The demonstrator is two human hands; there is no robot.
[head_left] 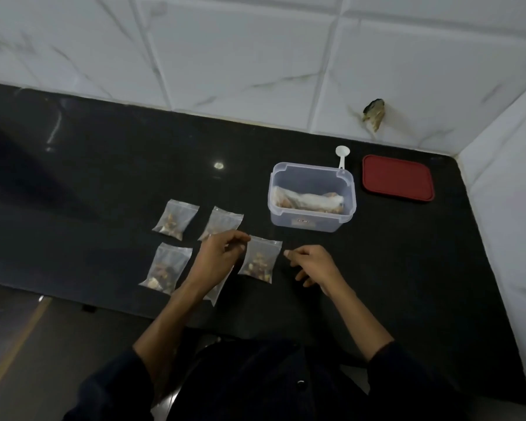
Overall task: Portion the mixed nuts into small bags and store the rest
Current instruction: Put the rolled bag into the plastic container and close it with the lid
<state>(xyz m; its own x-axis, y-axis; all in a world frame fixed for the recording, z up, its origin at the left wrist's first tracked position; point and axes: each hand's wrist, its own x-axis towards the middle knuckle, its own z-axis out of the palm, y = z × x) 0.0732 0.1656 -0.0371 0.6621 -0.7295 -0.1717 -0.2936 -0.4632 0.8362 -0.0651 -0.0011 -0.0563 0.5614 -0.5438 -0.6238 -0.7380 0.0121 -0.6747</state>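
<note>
- Left hand (217,252) pinches the top left corner of the small bag (259,260) at near centre of the counter (104,183).
- Right hand (312,262), fingers loosely curled, holds nothing, just right of it.
- Risk: an unsealed zip could spill nuts.
- Clear container (312,197) lies unlidded; red lid (397,178) sits to its right.

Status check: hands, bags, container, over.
Left hand pinches small bag top corner; right hand beside it, empty. Container open, red lid off. Nothing obstructing.

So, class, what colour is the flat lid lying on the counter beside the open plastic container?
Dark red. The lid shows clearly in the head view, right of the container.
</note>
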